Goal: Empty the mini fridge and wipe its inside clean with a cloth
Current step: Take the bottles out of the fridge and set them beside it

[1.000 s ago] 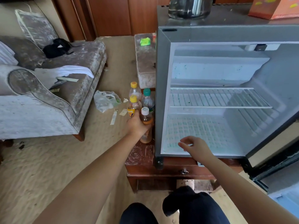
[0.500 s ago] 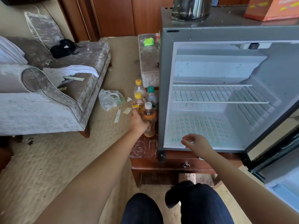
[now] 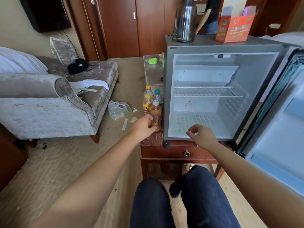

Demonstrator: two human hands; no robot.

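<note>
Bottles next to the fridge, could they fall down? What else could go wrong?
Maybe. The four bottles stand crowded on the table corner, and the left hand holds the white-capped bottle; a nudge could topple the others off it. The jug stands on top of the fridge; hard wiping inside might shake it. The door hangs wide open; getting up could bump it.

My view lifts and pulls back: the fridge (image 3: 165, 96) top now shows whole, with the flask (image 3: 185, 18) and orange box (image 3: 233, 30), and more of the door (image 3: 279, 129). My left hand (image 3: 144, 125) now sits lower on the white-capped bottle (image 3: 156, 112). My right hand (image 3: 203, 136) spreads its fingers slightly.
</note>
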